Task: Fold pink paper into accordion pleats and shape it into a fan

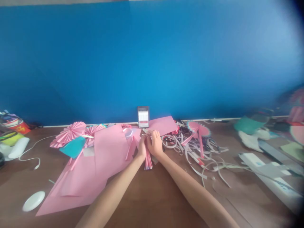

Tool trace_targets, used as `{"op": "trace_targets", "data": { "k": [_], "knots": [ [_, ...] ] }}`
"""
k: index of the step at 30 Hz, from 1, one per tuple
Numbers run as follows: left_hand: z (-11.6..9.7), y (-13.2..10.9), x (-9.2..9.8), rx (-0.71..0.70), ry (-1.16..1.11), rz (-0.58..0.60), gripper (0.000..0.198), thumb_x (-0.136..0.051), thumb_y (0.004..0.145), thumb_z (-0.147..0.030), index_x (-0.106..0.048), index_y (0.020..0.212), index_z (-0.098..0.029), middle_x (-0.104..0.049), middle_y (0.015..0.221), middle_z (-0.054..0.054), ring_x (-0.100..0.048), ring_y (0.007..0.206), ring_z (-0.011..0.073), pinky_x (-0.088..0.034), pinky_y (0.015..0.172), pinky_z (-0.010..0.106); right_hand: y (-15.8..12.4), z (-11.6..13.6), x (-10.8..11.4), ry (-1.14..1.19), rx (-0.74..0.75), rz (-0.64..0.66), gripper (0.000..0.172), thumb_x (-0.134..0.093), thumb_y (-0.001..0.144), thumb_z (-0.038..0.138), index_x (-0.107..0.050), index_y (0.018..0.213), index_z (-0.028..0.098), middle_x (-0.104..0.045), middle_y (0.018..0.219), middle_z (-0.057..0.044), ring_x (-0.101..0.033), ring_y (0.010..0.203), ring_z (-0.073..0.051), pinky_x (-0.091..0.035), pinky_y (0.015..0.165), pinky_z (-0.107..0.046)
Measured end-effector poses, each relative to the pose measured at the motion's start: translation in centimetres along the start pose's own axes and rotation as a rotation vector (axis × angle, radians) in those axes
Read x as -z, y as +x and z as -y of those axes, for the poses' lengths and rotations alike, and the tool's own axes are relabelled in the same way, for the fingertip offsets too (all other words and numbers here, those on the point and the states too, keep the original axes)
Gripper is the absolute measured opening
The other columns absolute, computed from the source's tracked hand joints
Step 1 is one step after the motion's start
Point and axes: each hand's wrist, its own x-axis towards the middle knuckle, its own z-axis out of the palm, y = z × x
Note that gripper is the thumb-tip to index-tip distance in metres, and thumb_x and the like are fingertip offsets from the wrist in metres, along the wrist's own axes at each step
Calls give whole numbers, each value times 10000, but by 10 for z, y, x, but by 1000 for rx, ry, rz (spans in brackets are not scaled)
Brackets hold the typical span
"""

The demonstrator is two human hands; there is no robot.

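Close together at the middle of the table, my left hand and my right hand are both closed around a narrow pleated strip of pink paper. Its lower end fans out slightly below my fingers, showing pink, white and dark edges. My fingertips hide the strip's upper part. Just behind my hands a phone leans upright against the blue wall. A sheet of pink paper lies behind my right hand. To the left, large pink sheets overlap, with a roll of tape on them.
Pleated pink paper fans and a teal piece lie at left. Curled white paper strips spread on the right beside another pink fan. A power strip stands far right. A white oval object sits front left.
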Motion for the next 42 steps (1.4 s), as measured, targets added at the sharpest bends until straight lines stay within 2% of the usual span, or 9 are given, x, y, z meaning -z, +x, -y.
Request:
{"op": "trace_targets", "data": {
  "k": [3,6,8,10,14,27,35,39,42],
  "knots": [
    [1,-3,-1,12,5,0,301,-649,797,-445,-636,890,-159,-605,661,-19,-613,670,152,-496,683,280,34,-11,-3,-21,-36,-7,403,-367,949,189,-553,1307,191,-574,1149,-128,-519,1053,-281,-465,926,-438],
    [2,-7,-2,17,9,6,361,-606,831,-510,-610,943,-167,-462,575,-69,-442,461,85,-377,482,225,72,-20,-12,-86,-53,60,493,-390,952,244,-497,1432,202,-428,1450,-173,-478,1245,-320,-425,1029,-482],
    [3,-8,-2,10,17,7,390,-605,835,-534,-599,971,-168,-423,574,-77,-390,433,68,-323,441,208,89,-24,-19,-96,-81,155,531,-396,966,305,-443,1490,233,-384,1510,-174,-502,1250,-334,-444,1013,-498],
    [4,-9,-2,5,26,9,416,-620,830,-553,-594,978,-164,-423,586,-72,-395,443,66,-327,440,203,98,-26,-26,-79,-85,204,555,-404,968,333,-406,1519,262,-384,1520,-161,-526,1245,-323,-465,1001,-478],
    [4,-9,-1,-8,39,32,433,-648,822,-564,-587,993,-171,-429,603,-66,-416,457,72,-355,450,207,102,-25,-30,-61,-86,195,562,-402,970,351,-393,1527,272,-393,1505,-162,-541,1240,-318,-485,982,-458],
    [4,-10,-1,-12,41,65,421,-648,807,-566,-571,962,-182,-431,591,-73,-391,431,68,-318,443,218,105,-25,-36,-52,-117,170,551,-405,952,330,-431,1500,269,-427,1432,-155,-484,1274,-338,-466,999,-476],
    [8,-5,3,-17,67,63,420,-680,779,-517,-561,1004,-182,-477,584,-81,-417,404,70,-312,415,215,97,-26,-30,-15,-92,176,537,-458,926,346,-494,1456,261,-431,1430,-153,-575,1141,-301,-503,948,-461],
    [11,-6,3,18,85,59,473,-646,787,-579,-561,1028,-182,-557,616,-55,-481,419,89,-362,424,217,95,-30,-33,8,-108,154,515,-485,912,357,-535,1414,252,-443,1428,-158,-540,1214,-328,-501,950,-478],
    [11,-9,3,45,113,99,512,-621,798,-629,-554,1043,-185,-639,680,-9,-552,459,126,-413,440,241,95,-32,-27,37,-113,120,477,-510,897,342,-579,1357,238,-460,1412,-157,-529,1235,-322,-495,963,-467]
  ]
}}
